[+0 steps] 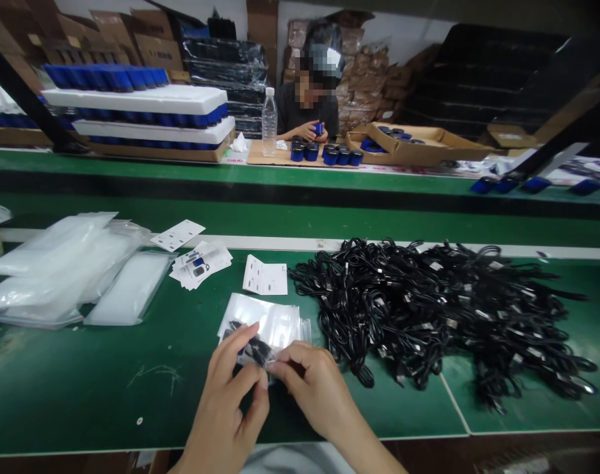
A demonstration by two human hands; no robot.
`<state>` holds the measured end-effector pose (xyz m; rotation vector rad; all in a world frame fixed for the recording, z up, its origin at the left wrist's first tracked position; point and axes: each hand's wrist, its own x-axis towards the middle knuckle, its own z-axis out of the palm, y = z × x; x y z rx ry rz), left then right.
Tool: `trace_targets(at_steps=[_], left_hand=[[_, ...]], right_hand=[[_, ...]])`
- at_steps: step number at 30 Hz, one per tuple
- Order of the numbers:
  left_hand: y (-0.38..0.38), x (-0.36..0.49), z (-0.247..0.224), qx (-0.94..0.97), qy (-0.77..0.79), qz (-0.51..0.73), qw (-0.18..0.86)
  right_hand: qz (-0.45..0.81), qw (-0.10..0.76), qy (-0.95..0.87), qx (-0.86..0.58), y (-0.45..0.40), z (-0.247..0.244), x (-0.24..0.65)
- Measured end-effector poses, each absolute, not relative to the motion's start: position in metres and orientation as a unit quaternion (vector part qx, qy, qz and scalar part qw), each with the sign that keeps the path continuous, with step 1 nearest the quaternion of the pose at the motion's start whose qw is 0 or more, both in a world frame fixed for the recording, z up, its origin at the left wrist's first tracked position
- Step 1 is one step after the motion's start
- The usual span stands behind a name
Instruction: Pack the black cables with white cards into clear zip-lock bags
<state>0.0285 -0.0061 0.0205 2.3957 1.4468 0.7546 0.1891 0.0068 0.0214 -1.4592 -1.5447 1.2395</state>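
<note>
A small clear bag with a black cable (258,351) inside is between my hands, over the green table near its front. My left hand (233,388) grips the bag's left side, fingers bent round it. On the other side my right hand (312,382) pinches the bag's edge between thumb and forefinger. Just behind them lies a stack of clear plastic bags (275,319). A folded white leaflet (265,276) is beyond that stack, with a pile of printed leaflets (204,263) to its left. Many bundled black cables (389,309) are heaped to the right.
Packs of plastic bags (73,270) lie at the left. Across the green line (300,217), a person (307,105) holds a blue item behind a bottle (269,122), blue-black items and an open carton (428,151). White foam trays (137,100) stand at the back left.
</note>
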Motion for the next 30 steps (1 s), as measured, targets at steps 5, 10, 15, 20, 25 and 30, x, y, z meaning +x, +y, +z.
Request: trace_targets(at_steps=[5, 10, 15, 20, 25, 30], left_hand=[[-0.010, 0.033, 0.020, 0.817, 0.477, 0.294, 0.136], [-0.006, 0.027, 0.024, 0.843, 0.456, 0.245, 0.147], [0.019, 0.014, 0.045, 0.834, 0.485, 0.149, 0.216], [0.027, 0.018, 0.054, 0.764, 0.547, 0.109, 0.324], [0.021, 0.025, 0.040, 0.666, 0.576, 0.223, 0.418], [0.016, 0.027, 0.034, 0.567, 0.583, 0.340, 0.472]], right_hand=[[0.461, 0.402, -0.521, -0.595, 0.008, 0.012, 0.178], [0.529, 0.338, -0.576, -0.523, 0.012, 0.012, 0.187], [0.495, 0.271, -0.662, -0.494, 0.015, 0.030, 0.200], [0.597, 0.390, -0.524, -0.466, 0.015, 0.032, 0.202], [0.580, 0.393, -0.530, -0.477, 0.011, 0.033, 0.202], [0.537, 0.398, -0.540, -0.511, 0.012, 0.033, 0.199]])
